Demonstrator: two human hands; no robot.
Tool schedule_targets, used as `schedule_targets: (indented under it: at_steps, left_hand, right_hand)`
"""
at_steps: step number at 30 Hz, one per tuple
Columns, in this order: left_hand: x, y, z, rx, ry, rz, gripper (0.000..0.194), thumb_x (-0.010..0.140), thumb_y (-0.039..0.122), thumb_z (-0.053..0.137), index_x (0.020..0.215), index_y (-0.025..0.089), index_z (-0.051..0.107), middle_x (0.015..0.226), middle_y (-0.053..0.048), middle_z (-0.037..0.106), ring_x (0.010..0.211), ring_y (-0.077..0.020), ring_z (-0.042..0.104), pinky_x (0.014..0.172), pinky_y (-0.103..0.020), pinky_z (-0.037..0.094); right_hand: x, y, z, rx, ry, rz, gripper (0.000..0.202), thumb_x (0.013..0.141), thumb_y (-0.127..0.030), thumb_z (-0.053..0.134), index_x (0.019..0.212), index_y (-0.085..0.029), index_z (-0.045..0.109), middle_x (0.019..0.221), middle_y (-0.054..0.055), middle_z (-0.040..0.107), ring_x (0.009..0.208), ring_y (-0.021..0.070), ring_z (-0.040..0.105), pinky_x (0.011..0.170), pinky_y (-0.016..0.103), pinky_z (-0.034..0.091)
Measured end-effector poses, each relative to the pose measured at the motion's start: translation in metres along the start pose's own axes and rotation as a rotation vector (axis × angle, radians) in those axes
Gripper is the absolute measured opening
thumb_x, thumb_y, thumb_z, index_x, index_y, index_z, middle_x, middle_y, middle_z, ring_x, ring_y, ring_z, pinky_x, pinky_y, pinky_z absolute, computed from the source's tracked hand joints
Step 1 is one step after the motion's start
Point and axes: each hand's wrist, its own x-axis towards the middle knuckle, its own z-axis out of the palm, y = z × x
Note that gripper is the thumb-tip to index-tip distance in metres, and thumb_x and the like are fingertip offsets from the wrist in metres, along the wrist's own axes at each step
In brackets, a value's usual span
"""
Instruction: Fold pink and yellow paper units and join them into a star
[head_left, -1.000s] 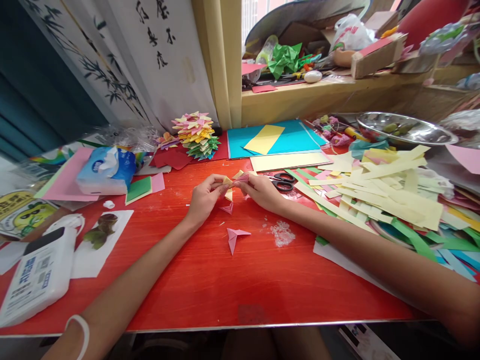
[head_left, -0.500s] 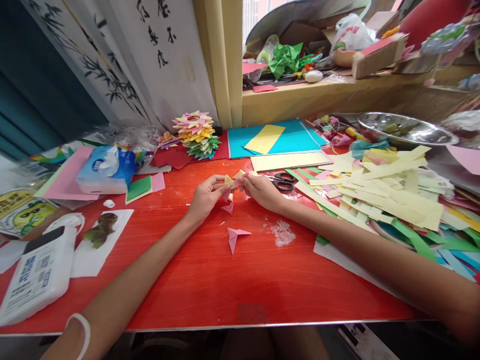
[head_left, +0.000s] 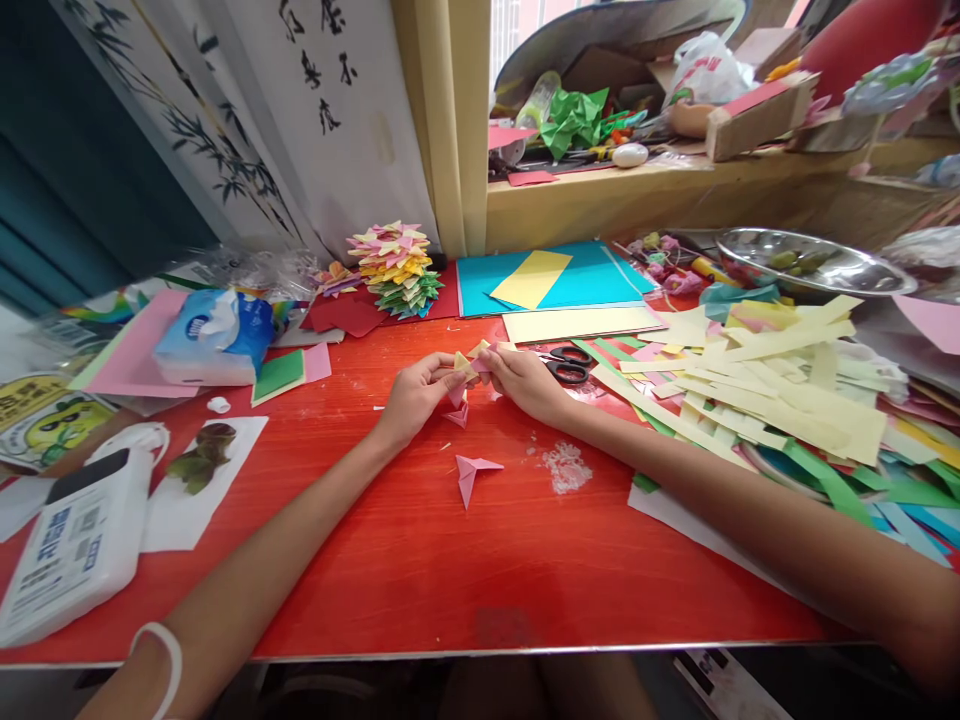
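Near the middle of the red table (head_left: pixel 420 580), my left hand (head_left: pixel 420 395) and my right hand (head_left: pixel 523 380) meet with their fingers pinched round small folded pink and yellow paper pieces (head_left: pixel 466 366). The fingers partly hide these pieces. Just below the fingertips lies a small pink folded piece (head_left: pixel 456 415). A larger pink folded piece (head_left: pixel 474 478) rests closer to the front edge. Black-handled scissors (head_left: pixel 568 364) lie right beside my right hand.
Yellow and green paper strips (head_left: pixel 795 385) heap up at the right. A layered paper ornament (head_left: pixel 396 270) stands at the back, beside blue sheets (head_left: pixel 592 285). On the left are a tissue pack (head_left: pixel 214 340) and a white box (head_left: pixel 82 545). A metal bowl (head_left: pixel 817 262) sits back right.
The folded pieces between my fingertips have turned slightly, and my left fingers have shifted a little on them. The view has moved very slightly.
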Motion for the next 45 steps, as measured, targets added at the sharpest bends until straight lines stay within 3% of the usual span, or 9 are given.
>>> schedule_targets:
  at_steps: [8, 26, 31, 34, 37, 39, 42, 45]
  left_hand:
    - [0.001, -0.002, -0.002, 0.014, 0.106, 0.036, 0.027, 0.071, 0.036, 0.060, 0.088, 0.015, 0.059, 0.080, -0.004, 0.067, 0.074, -0.0158, 0.063, 0.070, -0.027, 0.047]
    - [0.000, -0.003, -0.002, 0.051, 0.042, 0.036, 0.028, 0.072, 0.038, 0.060, 0.089, 0.016, 0.062, 0.087, -0.005, 0.065, 0.079, -0.0157, 0.062, 0.070, -0.025, 0.047]
    - [0.000, -0.001, 0.000, 0.019, 0.036, 0.050, 0.023, 0.069, 0.037, 0.063, 0.075, 0.015, 0.058, 0.076, -0.002, 0.063, 0.071, -0.0142, 0.061, 0.066, -0.025, 0.047]
    - [0.001, -0.001, -0.002, -0.006, 0.107, 0.048, 0.022, 0.069, 0.035, 0.063, 0.072, 0.014, 0.056, 0.069, -0.002, 0.062, 0.067, -0.0126, 0.059, 0.066, -0.025, 0.046]
    - [0.003, -0.002, -0.007, -0.061, 0.263, 0.066, 0.022, 0.070, 0.034, 0.062, 0.073, 0.013, 0.056, 0.068, -0.003, 0.063, 0.066, -0.0119, 0.059, 0.067, -0.025, 0.046]
    - [0.004, -0.003, -0.009, -0.102, 0.346, 0.087, 0.021, 0.070, 0.032, 0.062, 0.073, 0.013, 0.056, 0.067, -0.003, 0.063, 0.064, -0.0114, 0.059, 0.067, -0.024, 0.046]
    - [0.006, -0.003, -0.012, -0.168, 0.384, 0.075, 0.019, 0.070, 0.031, 0.063, 0.073, 0.013, 0.057, 0.067, -0.002, 0.063, 0.064, -0.0105, 0.058, 0.066, -0.022, 0.044]
    - [0.007, -0.002, -0.012, -0.183, 0.392, 0.061, 0.016, 0.068, 0.029, 0.065, 0.069, 0.015, 0.056, 0.065, 0.001, 0.059, 0.061, -0.0083, 0.054, 0.058, -0.018, 0.041]
  right_hand:
    - [0.000, -0.001, -0.002, -0.003, -0.092, -0.005, 0.046, 0.088, -0.047, 0.028, 0.058, -0.016, 0.043, 0.056, -0.001, 0.044, 0.053, 0.0088, 0.040, 0.054, 0.023, 0.030]
    - [0.001, 0.004, -0.001, -0.062, -0.088, 0.046, 0.045, 0.088, -0.045, 0.032, 0.055, -0.016, 0.042, 0.051, -0.002, 0.040, 0.050, 0.0082, 0.038, 0.052, 0.023, 0.027]
    - [0.000, 0.000, 0.001, -0.106, -0.153, 0.017, 0.040, 0.088, -0.042, 0.033, 0.058, -0.016, 0.042, 0.056, -0.001, 0.044, 0.053, 0.0087, 0.039, 0.053, 0.022, 0.027]
    - [0.000, -0.001, 0.000, -0.101, -0.053, -0.003, 0.036, 0.088, -0.041, 0.033, 0.064, -0.017, 0.045, 0.060, -0.001, 0.047, 0.056, 0.0097, 0.042, 0.055, 0.022, 0.029]
    - [0.002, 0.004, -0.003, -0.096, 0.252, 0.074, 0.031, 0.088, -0.040, 0.033, 0.075, -0.017, 0.048, 0.070, 0.001, 0.052, 0.065, 0.0117, 0.047, 0.060, 0.023, 0.034]
    - [0.003, 0.010, -0.004, -0.144, 0.380, 0.136, 0.022, 0.085, -0.036, 0.039, 0.088, -0.017, 0.051, 0.085, 0.004, 0.053, 0.074, 0.0136, 0.050, 0.065, 0.024, 0.037]
    - [0.004, 0.018, -0.003, -0.255, 0.331, 0.229, 0.033, 0.078, -0.032, 0.050, 0.109, -0.020, 0.049, 0.105, 0.009, 0.046, 0.079, 0.0163, 0.052, 0.065, 0.027, 0.039]
    - [0.002, 0.022, 0.000, -0.347, 0.227, 0.257, 0.030, 0.077, -0.028, 0.050, 0.106, -0.022, 0.053, 0.109, 0.009, 0.045, 0.077, 0.0174, 0.053, 0.065, 0.030, 0.040]
